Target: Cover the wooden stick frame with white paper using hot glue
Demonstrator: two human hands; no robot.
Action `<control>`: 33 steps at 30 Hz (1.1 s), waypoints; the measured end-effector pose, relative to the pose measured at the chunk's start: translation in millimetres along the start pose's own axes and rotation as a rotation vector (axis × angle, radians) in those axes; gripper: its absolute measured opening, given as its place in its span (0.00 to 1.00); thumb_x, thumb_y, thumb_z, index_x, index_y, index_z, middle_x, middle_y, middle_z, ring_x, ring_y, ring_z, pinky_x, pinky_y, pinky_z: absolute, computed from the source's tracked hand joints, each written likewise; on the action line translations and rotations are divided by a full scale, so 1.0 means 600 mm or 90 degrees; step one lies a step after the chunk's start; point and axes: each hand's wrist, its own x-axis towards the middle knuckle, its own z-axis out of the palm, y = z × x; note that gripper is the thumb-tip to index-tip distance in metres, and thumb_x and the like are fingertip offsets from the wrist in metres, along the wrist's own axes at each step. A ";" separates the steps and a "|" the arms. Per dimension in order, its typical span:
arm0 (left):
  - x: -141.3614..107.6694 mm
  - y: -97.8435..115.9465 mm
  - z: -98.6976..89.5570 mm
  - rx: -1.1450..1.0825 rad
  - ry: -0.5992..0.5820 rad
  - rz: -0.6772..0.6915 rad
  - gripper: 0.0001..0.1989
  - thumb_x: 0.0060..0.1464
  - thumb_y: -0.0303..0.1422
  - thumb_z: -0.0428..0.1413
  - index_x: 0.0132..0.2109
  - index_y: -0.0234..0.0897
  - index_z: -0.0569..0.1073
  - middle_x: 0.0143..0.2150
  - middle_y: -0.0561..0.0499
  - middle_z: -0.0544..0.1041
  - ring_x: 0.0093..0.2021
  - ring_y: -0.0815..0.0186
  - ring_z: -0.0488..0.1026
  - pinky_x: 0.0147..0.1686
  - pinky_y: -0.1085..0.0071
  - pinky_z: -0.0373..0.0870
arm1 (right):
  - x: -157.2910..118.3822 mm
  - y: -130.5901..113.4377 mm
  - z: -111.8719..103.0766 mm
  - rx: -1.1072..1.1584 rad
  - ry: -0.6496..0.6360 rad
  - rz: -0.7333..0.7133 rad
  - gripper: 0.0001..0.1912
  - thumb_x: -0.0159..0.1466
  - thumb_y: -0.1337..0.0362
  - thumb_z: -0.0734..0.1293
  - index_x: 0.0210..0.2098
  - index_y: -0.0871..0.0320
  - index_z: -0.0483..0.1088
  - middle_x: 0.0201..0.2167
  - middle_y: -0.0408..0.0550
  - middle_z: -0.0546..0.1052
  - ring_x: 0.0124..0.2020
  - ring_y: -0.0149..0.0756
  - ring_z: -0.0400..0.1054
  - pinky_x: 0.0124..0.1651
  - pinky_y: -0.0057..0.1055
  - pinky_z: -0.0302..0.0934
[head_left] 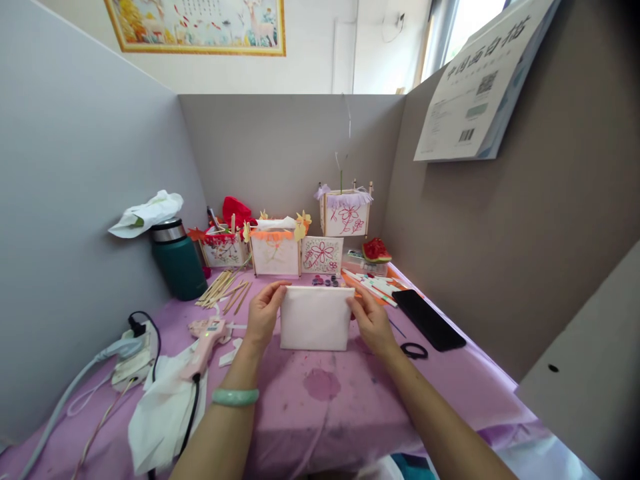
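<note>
A plain white rectangular panel [315, 320] stands upright over the middle of the purple-covered table [350, 413]. My left hand [266, 312] pinches its upper left corner, thumb along the top edge. At the upper right corner, my right hand [371, 319] grips the panel's side. Behind it are a white box with orange trim [275, 252], a small panel with a pink flower drawing [323, 255] and several dark buttons [325, 281]. A green bangle [235, 397] circles my left wrist.
On the left are a pink glue gun [204, 350], wooden sticks [220, 288], a teal bottle [179, 263] and a power strip [135, 360] with cables. On the right lie a black phone [427, 320], black-handled scissors [414, 351] and markers [373, 287]. Grey partitions [295, 147] surround the table.
</note>
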 end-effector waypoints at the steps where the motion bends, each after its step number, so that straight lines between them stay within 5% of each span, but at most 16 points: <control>1: 0.001 -0.001 -0.001 0.004 0.001 0.000 0.16 0.48 0.43 0.60 0.39 0.35 0.77 0.33 0.52 0.76 0.31 0.69 0.68 0.31 0.75 0.64 | 0.002 -0.003 -0.001 0.000 0.003 -0.002 0.20 0.66 0.53 0.58 0.53 0.57 0.64 0.26 0.41 0.69 0.26 0.32 0.62 0.31 0.27 0.61; 5: 0.005 -0.008 -0.005 0.023 0.000 -0.006 0.18 0.48 0.45 0.59 0.39 0.34 0.77 0.33 0.51 0.76 0.31 0.68 0.69 0.30 0.74 0.64 | 0.011 -0.010 -0.003 -0.021 0.014 -0.010 0.16 0.66 0.52 0.58 0.37 0.57 0.69 0.27 0.42 0.69 0.27 0.31 0.62 0.31 0.26 0.60; 8: 0.008 -0.017 -0.008 0.055 -0.003 -0.013 0.20 0.50 0.47 0.57 0.41 0.33 0.76 0.32 0.51 0.76 0.31 0.68 0.69 0.29 0.75 0.64 | 0.015 -0.006 -0.002 -0.057 0.015 -0.004 0.20 0.66 0.50 0.57 0.24 0.56 0.63 0.20 0.40 0.63 0.23 0.30 0.59 0.28 0.26 0.57; 13: 0.012 -0.039 -0.011 0.177 -0.019 -0.057 0.20 0.58 0.48 0.51 0.37 0.32 0.73 0.31 0.53 0.73 0.29 0.69 0.70 0.29 0.72 0.67 | 0.003 0.011 0.007 -0.142 -0.002 0.021 0.22 0.67 0.50 0.55 0.23 0.56 0.62 0.19 0.40 0.65 0.23 0.31 0.61 0.27 0.26 0.55; 18: 0.018 -0.064 -0.017 0.379 -0.062 -0.148 0.15 0.59 0.39 0.54 0.49 0.33 0.70 0.47 0.47 0.73 0.42 0.63 0.73 0.40 0.62 0.73 | -0.017 0.025 0.016 -0.260 -0.041 0.054 0.17 0.67 0.54 0.56 0.36 0.55 0.73 0.25 0.44 0.76 0.28 0.35 0.68 0.32 0.28 0.57; 23: 0.017 -0.071 -0.021 0.597 -0.084 -0.195 0.16 0.60 0.38 0.54 0.52 0.35 0.69 0.51 0.45 0.72 0.46 0.61 0.72 0.45 0.58 0.72 | -0.019 0.036 0.018 -0.376 -0.051 0.082 0.17 0.66 0.60 0.59 0.50 0.58 0.71 0.36 0.52 0.80 0.37 0.42 0.72 0.40 0.32 0.60; 29: 0.003 -0.055 -0.012 0.789 -0.128 -0.099 0.18 0.61 0.37 0.52 0.56 0.36 0.67 0.57 0.42 0.68 0.55 0.56 0.67 0.54 0.52 0.65 | -0.020 0.029 0.026 -0.450 -0.123 0.009 0.19 0.68 0.62 0.55 0.53 0.62 0.69 0.51 0.58 0.74 0.54 0.44 0.64 0.57 0.39 0.53; 33: -0.015 -0.057 0.011 0.824 -0.308 0.015 0.23 0.61 0.35 0.49 0.62 0.36 0.61 0.67 0.42 0.58 0.67 0.57 0.51 0.64 0.58 0.48 | -0.032 0.020 0.042 -0.461 -0.259 -0.071 0.26 0.67 0.55 0.59 0.61 0.60 0.61 0.63 0.56 0.61 0.64 0.44 0.51 0.64 0.42 0.43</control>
